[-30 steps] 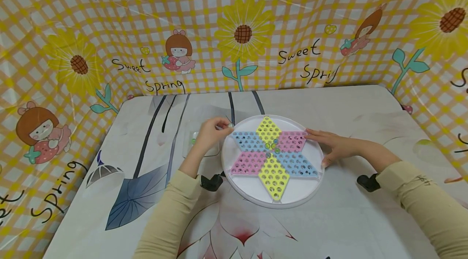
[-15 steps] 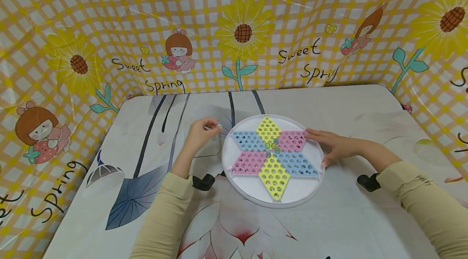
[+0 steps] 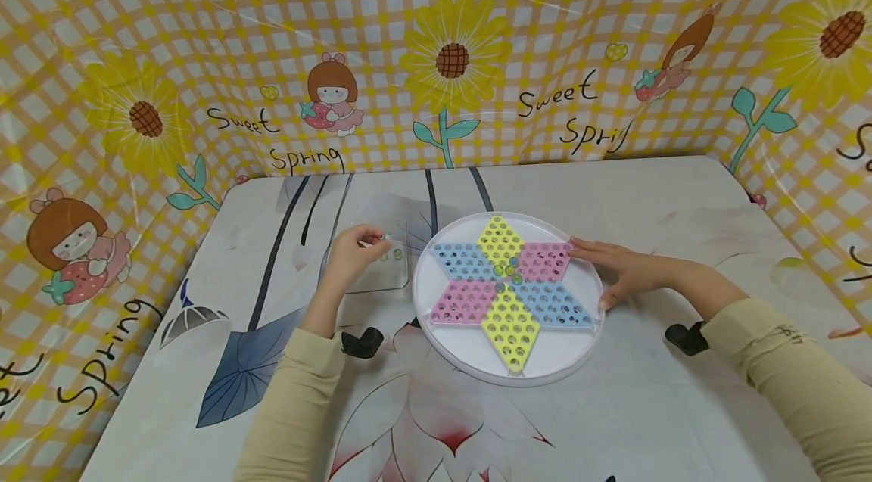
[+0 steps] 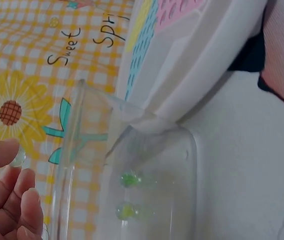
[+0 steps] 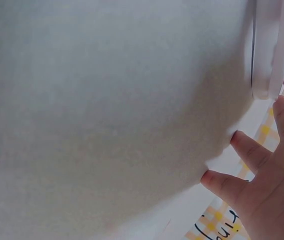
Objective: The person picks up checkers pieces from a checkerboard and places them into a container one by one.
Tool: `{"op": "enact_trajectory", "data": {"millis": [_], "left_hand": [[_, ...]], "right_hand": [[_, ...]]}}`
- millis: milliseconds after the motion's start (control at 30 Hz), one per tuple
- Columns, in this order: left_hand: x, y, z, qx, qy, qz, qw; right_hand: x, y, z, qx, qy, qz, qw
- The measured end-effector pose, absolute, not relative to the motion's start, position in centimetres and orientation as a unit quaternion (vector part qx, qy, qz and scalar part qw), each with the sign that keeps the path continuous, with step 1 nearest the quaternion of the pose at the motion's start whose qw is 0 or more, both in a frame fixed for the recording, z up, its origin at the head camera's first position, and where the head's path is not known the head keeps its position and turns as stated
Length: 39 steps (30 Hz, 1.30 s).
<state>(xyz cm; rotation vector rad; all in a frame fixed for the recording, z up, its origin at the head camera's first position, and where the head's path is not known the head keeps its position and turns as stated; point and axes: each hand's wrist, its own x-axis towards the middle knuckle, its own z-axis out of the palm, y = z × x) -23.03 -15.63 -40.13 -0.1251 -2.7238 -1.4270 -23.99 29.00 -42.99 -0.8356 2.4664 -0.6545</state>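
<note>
A round white board with a star of yellow, blue and pink perforated panels lies mid-table, with several marbles at its centre. My left hand pinches a clear marble over a clear plastic container just left of the board. Two green marbles lie in that container. In the left wrist view the clear marble sits at my fingertips beside the container, which holds the green marbles. My right hand rests flat on the board's right rim, fingers straight.
The table has a floral print cloth. Yellow checked sunflower sheets wall it in at the back and on both sides. Black wrist mounts sit under both forearms.
My left hand has moved left with the marble, from the board's left edge to above the clear container. The right hand and the board have stayed put.
</note>
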Motion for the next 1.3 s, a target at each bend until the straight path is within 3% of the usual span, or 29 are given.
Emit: {"op": "enact_trajectory", "data": {"millis": [600, 1300], "left_hand": [[-22.6, -17.1, -40.5, -0.007, -0.891, -0.454, 0.022], [-22.8, -15.1, -39.8, -0.059, -0.894, -0.443, 0.031]], "right_hand": [[-23.9, 29.0, -42.9, -0.299, 0.894, -0.242, 0.229], [-24.1, 29.1, -43.3, -0.304, 0.894, -0.240, 0.226]]}}
